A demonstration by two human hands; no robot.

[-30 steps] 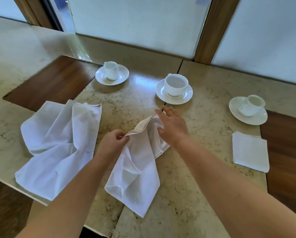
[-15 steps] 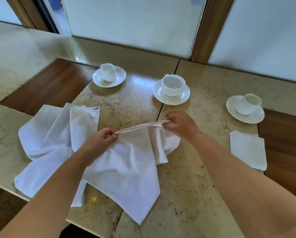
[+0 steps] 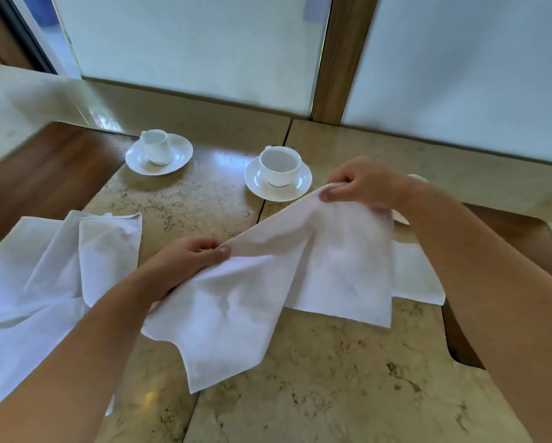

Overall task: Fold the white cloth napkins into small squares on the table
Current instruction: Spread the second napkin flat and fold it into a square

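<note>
I hold a white cloth napkin (image 3: 261, 292) stretched above the marble table (image 3: 325, 378). My left hand (image 3: 188, 263) pinches its near-left corner. My right hand (image 3: 364, 187) pinches the far-right corner, higher up. The cloth hangs between them, its lower point touching the table. A second crumpled white napkin (image 3: 54, 270) lies at the left, partly under my left forearm. A folded white napkin square (image 3: 418, 276) lies at the right, partly hidden behind the held cloth and my right arm.
Two white cups on saucers stand behind: one at the far left (image 3: 157, 151), one in the middle (image 3: 279, 171) close to my right hand. A third saucer edge (image 3: 418, 178) peeks behind my right wrist. Dark wood panels (image 3: 44, 174) flank the marble.
Both hands have lifted and spread the napkin wider. My right hand moved right and up past the middle cup; the view tilted upward.
</note>
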